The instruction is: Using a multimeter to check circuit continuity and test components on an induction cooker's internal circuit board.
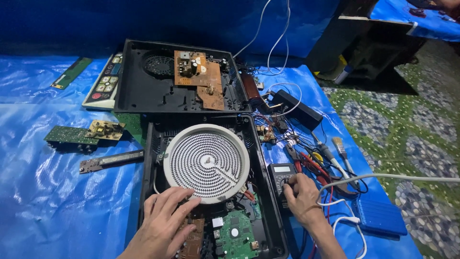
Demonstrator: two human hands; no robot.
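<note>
Blue tarp (57, 192) seen underneath, black casing (148, 158) with white coil disc (207, 162) ringed in grey spirals, green board (235, 235), brown board (201, 76), grey-black meter (280, 173), blue box (381, 217), floor (407, 129) patterned green and white.

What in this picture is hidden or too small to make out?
Head view:
- Multimeter dial: covered by the right hand.
- Brown circuit board: partly under the left hand, and cut by the bottom edge.
- Multimeter's screen reading: too small.
- Parts beneath the round heating coil: hidden by the coil.
</note>
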